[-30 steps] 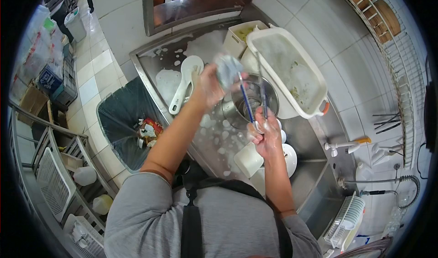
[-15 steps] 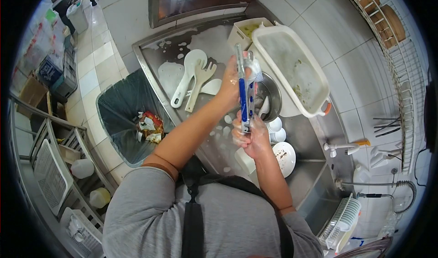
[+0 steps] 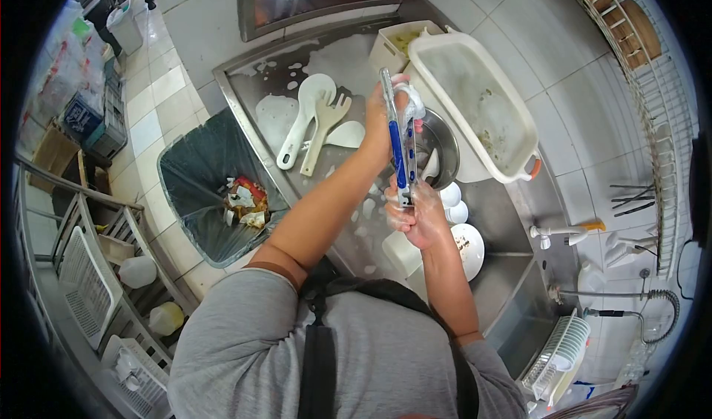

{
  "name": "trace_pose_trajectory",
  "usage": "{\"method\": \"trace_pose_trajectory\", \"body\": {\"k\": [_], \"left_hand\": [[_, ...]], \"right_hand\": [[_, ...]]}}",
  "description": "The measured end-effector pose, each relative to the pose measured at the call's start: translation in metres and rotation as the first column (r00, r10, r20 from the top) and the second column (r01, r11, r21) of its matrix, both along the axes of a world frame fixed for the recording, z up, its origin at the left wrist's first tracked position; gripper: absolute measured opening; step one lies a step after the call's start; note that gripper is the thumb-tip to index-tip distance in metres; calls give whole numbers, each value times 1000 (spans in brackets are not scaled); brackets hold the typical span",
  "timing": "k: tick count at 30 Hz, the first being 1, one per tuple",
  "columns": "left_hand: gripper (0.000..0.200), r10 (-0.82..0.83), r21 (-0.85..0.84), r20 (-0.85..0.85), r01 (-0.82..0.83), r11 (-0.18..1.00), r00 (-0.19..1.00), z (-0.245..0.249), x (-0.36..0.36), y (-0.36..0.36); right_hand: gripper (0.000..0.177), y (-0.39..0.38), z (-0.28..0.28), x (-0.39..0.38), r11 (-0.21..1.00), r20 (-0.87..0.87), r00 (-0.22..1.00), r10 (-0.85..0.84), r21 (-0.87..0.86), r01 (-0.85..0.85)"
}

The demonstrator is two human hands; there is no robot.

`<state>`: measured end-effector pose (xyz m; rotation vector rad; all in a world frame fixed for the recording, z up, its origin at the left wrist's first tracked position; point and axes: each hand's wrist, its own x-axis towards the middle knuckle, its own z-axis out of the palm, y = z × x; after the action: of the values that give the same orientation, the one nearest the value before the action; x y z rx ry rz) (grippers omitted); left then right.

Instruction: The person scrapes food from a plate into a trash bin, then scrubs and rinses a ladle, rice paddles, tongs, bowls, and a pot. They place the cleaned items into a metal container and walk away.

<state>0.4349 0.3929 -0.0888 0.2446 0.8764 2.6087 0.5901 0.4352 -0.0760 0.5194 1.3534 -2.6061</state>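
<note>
Soapy tongs (image 3: 398, 152) with blue grips and metal arms are held lengthwise over the sink counter. My right hand (image 3: 419, 215) is closed round their near end. My left hand (image 3: 380, 126) is at the far part, with its fingers partly hidden, and a foamy white scrubbing cloth or pad (image 3: 410, 101) presses there against the tongs. Just beyond and right of the tongs is a steel pot (image 3: 446, 148) with utensils inside. White cups (image 3: 456, 211) and a plate with brown food bits (image 3: 467, 251) lie right of my right hand.
White utensils, a slotted fork (image 3: 324, 133) and a ladle (image 3: 299, 122) among them, lie on the steel counter (image 3: 252, 85). A tub of cloudy water (image 3: 530, 122) stands at the back right. Left is a lined bin (image 3: 185, 189); right are a tap (image 3: 549, 232) and dish rack (image 3: 552, 360).
The white cloth or pad has shifted slightly along the tongs, and its foam looks fuller now. Both hands keep hold of the tongs. The whole view has shifted a little.
</note>
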Motion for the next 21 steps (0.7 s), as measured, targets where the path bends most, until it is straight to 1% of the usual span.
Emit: {"method": "trace_pose_trajectory", "body": {"k": [1, 3, 7, 8, 9, 10, 11, 12, 13, 14, 15, 16, 17, 18, 19, 20, 21], "left_hand": [[34, 4, -2, 0, -4, 1000, 1000, -1, -3, 0], [32, 52, -113, -109, -64, 992, 993, -5, -9, 3], [33, 100, -67, -103, -107, 992, 990, -27, -25, 8], [33, -25, 57, 2, 25, 998, 1000, -21, -18, 3], [33, -161, 193, 89, 142, 971, 983, -11, -7, -3], [34, -269, 227, 240, 216, 950, 933, -1, 10, -9], [34, -266, 223, 240, 213, 951, 934, -4, 26, -12], [32, -338, 63, 239, 333, 941, 910, -8, 42, -15], [30, -408, -100, 250, 443, 891, 878, -10, 48, -16], [30, -410, -105, 252, 446, 889, 877, -12, 46, -19], [32, -450, -23, 243, 469, 883, 859, -17, 45, -26], [35, -489, 62, 234, 489, 870, 840, -21, 44, -34], [41, -524, 148, 222, 502, 852, 823, -25, 43, -40], [42, -438, 113, 257, 424, 899, 861, -28, 37, -45], [43, -348, 71, 289, 342, 937, 892, -30, 25, -49], [41, -229, -152, 199, 261, 953, 953, -36, 8, -59], [40, -126, -358, 77, 146, 922, 989, -45, -11, -72]], "right_hand": [[23, 0, -5, 1, 1000, 0, 1000, 4, -2, -4], [17, 2, -15, 9, 998, 15, 1000, -25, 54, 24], [19, 2, -13, 20, 996, 45, 999, -3, 89, -1], [18, -2, -15, 20, 995, 24, 999, -46, 89, 44], [17, -4, -16, 20, 992, 2, 996, -88, 88, 88], [17, -1, -14, 17, 993, 3, 996, -87, 86, 86], [19, 5, -12, 12, 995, -28, 996, -82, 60, 84], [22, 13, -9, 7, 996, -61, 995, -80, 33, 82], [23, 23, -12, 2, 999, -69, 997, -30, -27, 28], [28, 31, -11, 0, 995, -55, 997, 59, -77, -63], [33, 34, -11, 2, 980, -42, 988, 147, -128, -151], [33, 33, -10, 8, 980, -35, 989, 144, -133, -148], [33, 19, 6, 11, 985, -12, 998, 55, 162, -52], [34, 11, 14, 15, 897, -12, 999, -36, 440, 38], [60, 33, 15, 22, 770, -167, 982, 83, 636, 43], [46, 49, 30, 35, 670, -347, 937, 42, 706, 231], [45, 67, 56, 57, 431, -417, 908, -33, 814, 389]]}}
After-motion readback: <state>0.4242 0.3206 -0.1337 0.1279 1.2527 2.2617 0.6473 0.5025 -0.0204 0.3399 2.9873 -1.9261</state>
